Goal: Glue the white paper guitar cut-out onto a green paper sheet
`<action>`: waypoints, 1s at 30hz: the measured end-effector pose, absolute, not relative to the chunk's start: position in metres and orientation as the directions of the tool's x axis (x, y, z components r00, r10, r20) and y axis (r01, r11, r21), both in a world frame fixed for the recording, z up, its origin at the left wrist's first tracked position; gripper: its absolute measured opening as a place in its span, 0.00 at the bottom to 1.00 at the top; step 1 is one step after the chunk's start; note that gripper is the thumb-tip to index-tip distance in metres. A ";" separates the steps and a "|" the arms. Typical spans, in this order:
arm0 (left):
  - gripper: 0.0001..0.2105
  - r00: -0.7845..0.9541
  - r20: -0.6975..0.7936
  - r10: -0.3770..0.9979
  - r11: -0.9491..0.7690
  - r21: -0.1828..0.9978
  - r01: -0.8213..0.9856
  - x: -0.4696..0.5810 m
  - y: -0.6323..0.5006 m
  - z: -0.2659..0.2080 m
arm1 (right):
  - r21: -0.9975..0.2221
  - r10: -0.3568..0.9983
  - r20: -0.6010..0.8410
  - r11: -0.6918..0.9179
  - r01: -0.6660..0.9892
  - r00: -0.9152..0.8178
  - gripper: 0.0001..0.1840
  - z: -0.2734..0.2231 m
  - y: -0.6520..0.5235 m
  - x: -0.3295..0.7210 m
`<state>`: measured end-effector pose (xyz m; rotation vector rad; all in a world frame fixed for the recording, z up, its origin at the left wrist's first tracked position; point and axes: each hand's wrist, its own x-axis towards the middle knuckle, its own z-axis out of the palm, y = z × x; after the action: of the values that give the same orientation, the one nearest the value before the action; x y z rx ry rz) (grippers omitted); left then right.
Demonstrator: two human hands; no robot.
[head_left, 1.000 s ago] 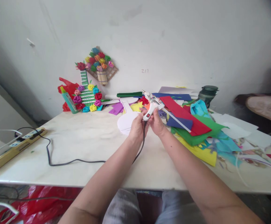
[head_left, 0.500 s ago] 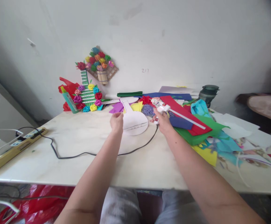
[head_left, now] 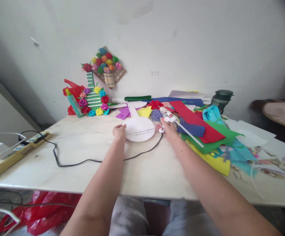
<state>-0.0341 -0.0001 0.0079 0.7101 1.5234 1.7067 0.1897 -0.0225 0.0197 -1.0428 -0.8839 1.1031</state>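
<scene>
A white guitar-shaped paper cutout (head_left: 140, 126) lies in front of me, its round body towards me and its neck pointing to the back. Pencil lines cross the round body. My left hand (head_left: 119, 131) grips the left edge of that body between thumb and fingers. To the right of the cutout, my right hand (head_left: 169, 128) is wrapped round a white hot glue gun (head_left: 167, 114). A long white glue stick (head_left: 190, 133) sticks out of the gun's back, and a black cord (head_left: 142, 153) runs from its handle to the left.
A power strip (head_left: 22, 150) lies at the left edge of the table. A flower-trimmed guitar craft (head_left: 94, 100) and a glue bottle (head_left: 75, 105) stand at the back left. Coloured sheets (head_left: 211, 131) pile up on the right, with a dark cup (head_left: 221, 100) behind.
My left hand has come down and now holds the cutout's left edge. The glue gun has turned in my right hand, so the stick's end points lower and nearer to me.
</scene>
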 end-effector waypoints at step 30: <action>0.13 -0.473 -0.077 0.878 -0.070 0.956 -0.286 -0.036 0.002 0.005 | -0.974 0.961 0.173 0.200 -0.108 0.215 0.19 0.018 -0.030 0.193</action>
<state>-0.0362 0.0022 0.0047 0.6976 1.3193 1.6857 0.1925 -0.0302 0.0181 -1.0692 -1.0499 0.9819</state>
